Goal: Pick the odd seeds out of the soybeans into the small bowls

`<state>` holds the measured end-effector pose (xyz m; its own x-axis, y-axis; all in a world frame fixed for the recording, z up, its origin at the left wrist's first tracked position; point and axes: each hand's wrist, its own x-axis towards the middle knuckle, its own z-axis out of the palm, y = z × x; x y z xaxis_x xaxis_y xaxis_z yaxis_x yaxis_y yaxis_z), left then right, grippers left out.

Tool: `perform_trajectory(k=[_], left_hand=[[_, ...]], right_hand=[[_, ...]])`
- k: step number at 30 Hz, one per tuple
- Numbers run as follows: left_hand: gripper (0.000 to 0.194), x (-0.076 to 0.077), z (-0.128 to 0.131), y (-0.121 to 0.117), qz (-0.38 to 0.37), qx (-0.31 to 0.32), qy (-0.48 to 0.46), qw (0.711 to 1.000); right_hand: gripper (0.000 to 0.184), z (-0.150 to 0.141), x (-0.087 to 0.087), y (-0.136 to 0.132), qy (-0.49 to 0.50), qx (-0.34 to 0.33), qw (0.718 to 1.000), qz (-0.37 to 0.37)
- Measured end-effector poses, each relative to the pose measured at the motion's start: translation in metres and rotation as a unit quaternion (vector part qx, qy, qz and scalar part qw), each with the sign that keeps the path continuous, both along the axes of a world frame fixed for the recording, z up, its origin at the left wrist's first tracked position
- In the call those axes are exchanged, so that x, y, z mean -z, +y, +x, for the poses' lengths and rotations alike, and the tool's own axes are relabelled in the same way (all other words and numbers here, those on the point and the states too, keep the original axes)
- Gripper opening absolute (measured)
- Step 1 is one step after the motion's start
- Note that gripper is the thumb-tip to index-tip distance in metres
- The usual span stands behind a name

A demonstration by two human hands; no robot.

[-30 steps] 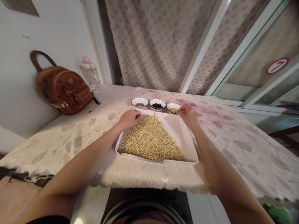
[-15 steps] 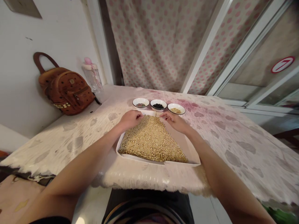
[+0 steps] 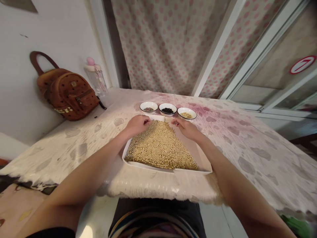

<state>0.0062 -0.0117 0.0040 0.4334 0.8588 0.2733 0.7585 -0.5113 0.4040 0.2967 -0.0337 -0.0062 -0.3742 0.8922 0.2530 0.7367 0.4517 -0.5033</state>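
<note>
The left hand (image 3: 137, 125) rests at the far end of a heap of round yellow beans (image 3: 159, 145), its fingers curled over and down onto the beans. The right hand (image 3: 188, 129) sits just across the heap's narrow tip, with its fingertips (image 3: 175, 122) drawn together at the beans' upper right edge. Neither grip is spread wide. Both are loosely curled, and the pictures do not show whether either has hold of any beans.

The heap lies in a shallow white tray (image 3: 195, 153) and forms a rough triangle, narrow at the far end and broad along the near rim. A bare wedge of the tray shows on the right, and the beans reach almost to the left and near rims. The tray stands near the middle of the table's near edge, and its corner hangs close to that edge.

The table (image 3: 247, 168) is covered by a pale, blotchy cloth (image 3: 260, 155) with a ragged hem. Along the far side of the tray stand three small white bowls in a row: the left bowl (image 3: 148, 106) holds a few mixed seeds, the middle bowl (image 3: 167, 109) holds black beans, and the right bowl (image 3: 186, 113) holds yellow beans. A brown studded backpack (image 3: 68, 96) leans against the wall at the left corner, beside a clear water bottle (image 3: 96, 81).
</note>
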Motion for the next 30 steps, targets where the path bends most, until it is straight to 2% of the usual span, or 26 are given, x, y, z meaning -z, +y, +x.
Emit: perform_trajectory(k=[5,9,13,15,19,24,30], left_hand=[[0.020,0.000,0.000,0.001,0.002,0.005,-0.002,1.000],[0.021,0.000,-0.001,0.001,0.003,0.008,-0.004,1.000],[0.021,0.002,-0.001,0.002,0.002,0.009,-0.005,1.000],[0.021,0.003,-0.001,0.003,0.000,0.006,-0.008,1.000],[0.022,0.004,-0.002,0.004,0.002,0.004,-0.006,1.000],[0.021,0.004,-0.002,0.004,0.002,0.006,-0.006,1.000],[0.021,0.003,-0.002,0.004,0.005,0.006,0.004,1.000]], right_hand=[[0.036,0.003,0.003,-0.001,-0.005,0.046,0.999,-0.014],[0.029,0.005,0.001,0.001,0.038,0.052,0.998,0.004],[0.024,0.010,-0.003,0.002,0.065,0.087,0.994,0.021],[0.022,0.011,-0.004,0.002,0.050,0.100,0.994,0.018],[0.018,0.010,-0.002,0.000,-0.001,0.074,0.997,0.007],[0.009,0.007,-0.002,-0.004,-0.069,0.065,0.995,-0.042],[0.005,0.007,-0.005,-0.007,-0.087,0.068,0.992,-0.067]])
